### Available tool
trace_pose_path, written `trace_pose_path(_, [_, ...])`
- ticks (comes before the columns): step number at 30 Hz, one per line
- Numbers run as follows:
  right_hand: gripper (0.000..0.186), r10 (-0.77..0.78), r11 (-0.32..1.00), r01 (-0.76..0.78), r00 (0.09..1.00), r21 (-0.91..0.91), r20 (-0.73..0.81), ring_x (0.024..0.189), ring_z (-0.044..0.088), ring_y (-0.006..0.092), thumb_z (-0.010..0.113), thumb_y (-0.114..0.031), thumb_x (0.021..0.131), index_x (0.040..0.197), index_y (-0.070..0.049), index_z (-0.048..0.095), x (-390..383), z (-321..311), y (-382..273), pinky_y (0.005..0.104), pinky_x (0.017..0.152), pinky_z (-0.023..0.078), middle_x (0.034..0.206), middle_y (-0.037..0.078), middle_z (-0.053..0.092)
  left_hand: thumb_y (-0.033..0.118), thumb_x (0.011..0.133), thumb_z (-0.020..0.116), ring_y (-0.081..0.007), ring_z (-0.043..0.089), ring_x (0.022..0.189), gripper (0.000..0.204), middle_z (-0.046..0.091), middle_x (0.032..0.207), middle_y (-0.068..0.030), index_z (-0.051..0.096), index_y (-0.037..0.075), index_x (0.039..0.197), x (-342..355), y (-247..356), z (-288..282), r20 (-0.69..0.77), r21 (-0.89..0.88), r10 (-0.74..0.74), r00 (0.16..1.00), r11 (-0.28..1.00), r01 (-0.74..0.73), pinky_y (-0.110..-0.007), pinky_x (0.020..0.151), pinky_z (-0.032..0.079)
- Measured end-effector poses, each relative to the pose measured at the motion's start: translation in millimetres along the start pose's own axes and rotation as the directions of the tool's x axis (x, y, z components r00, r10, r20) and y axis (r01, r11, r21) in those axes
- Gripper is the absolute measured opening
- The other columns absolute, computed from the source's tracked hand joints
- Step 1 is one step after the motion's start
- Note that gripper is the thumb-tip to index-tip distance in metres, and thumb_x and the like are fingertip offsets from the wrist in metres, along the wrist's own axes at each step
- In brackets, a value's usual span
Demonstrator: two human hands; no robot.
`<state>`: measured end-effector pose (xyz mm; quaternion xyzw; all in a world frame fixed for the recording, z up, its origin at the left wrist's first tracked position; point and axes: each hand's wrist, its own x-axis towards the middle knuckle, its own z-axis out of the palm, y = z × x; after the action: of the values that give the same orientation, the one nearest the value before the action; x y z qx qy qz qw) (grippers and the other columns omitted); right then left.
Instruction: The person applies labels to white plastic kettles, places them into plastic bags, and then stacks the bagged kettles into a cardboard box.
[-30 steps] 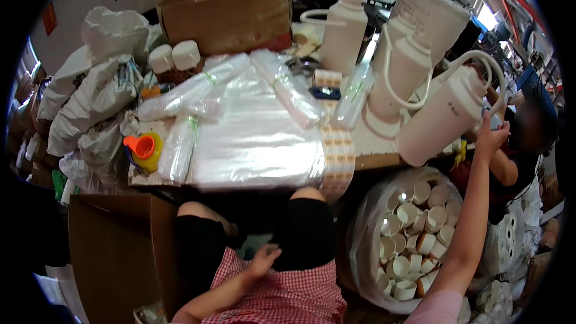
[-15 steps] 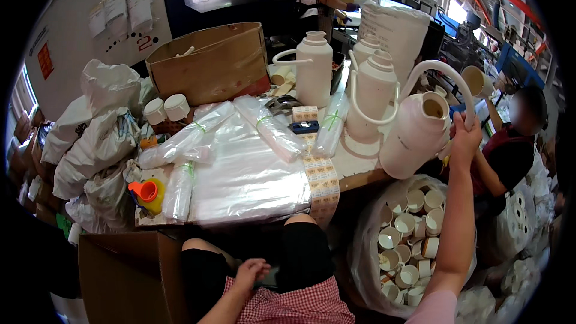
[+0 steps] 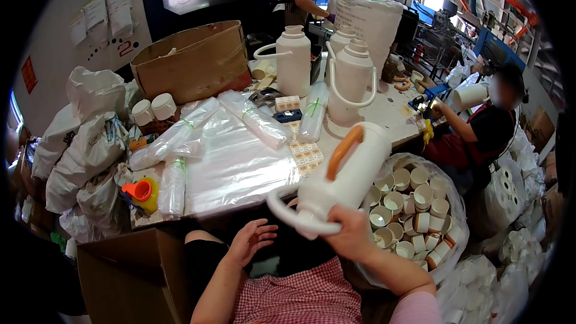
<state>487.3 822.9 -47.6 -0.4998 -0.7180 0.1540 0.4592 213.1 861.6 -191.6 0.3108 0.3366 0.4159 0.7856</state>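
My right hand (image 3: 354,234) is closed on the white carrying handle of a cream thermos jug (image 3: 372,150), which hangs tilted over my lap with its neck toward me. An orange-brown side handle (image 3: 344,152) shows on its upper face. Just left of the jug's neck, my left hand (image 3: 252,242) is held above my lap, fingers apart and holding nothing. On the table, flat clear plastic bags (image 3: 234,177) lie stacked beside a strip of printed labels (image 3: 306,158). Two more jugs (image 3: 293,63) (image 3: 351,78) stand upright behind, with another partly hidden.
A plastic-lined container (image 3: 461,237) full of cream cups stands at my right, an open cardboard box (image 3: 129,282) at my left. Tied bag rolls (image 3: 255,120), an orange-and-yellow tape dispenser (image 3: 141,191) and a large carton (image 3: 192,54) sit on the table. A co-worker (image 3: 486,120) handles another jug at right.
My right hand has brought the jug down and left from above the cups, tipping its neck toward me. My left hand has risen from my lap and its fingers have spread.
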Motion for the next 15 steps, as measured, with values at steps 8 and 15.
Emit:
trace_pose_path(8, [0.025,-0.339,0.934,0.356,0.914,-0.040,0.224,0.059,0.060,0.0276,0.077,-0.025,0.073,0.070,-0.012,0.057,-52.6,40.6,-25.6,0.0418,0.054,0.046,0.063,0.005,0.055,0.044,0.102,0.045,-0.0279,0.059,0.117,0.054,0.055,0.137,-0.0202,0.046,0.004,0.138,-20.1,39.9,-47.1,-0.030,0.047,-0.012,0.999,0.999,0.013,-0.041,0.100,0.048])
trace_pose_path(15, [0.028,-0.313,0.929,0.347,0.562,0.125,0.766,0.072,0.067,0.0311,0.072,-0.015,0.069,0.089,-0.006,0.056,-102.8,70.6,-34.0,0.0434,0.064,0.053,0.076,0.009,0.063,0.065,0.100,0.028,-0.0227,0.059,0.109,0.079,0.052,0.140,-0.0167,0.030,0.005,0.150,-20.3,95.6,-11.3,0.121,0.395,0.056,0.991,0.913,-0.099,-0.038,0.094,0.050])
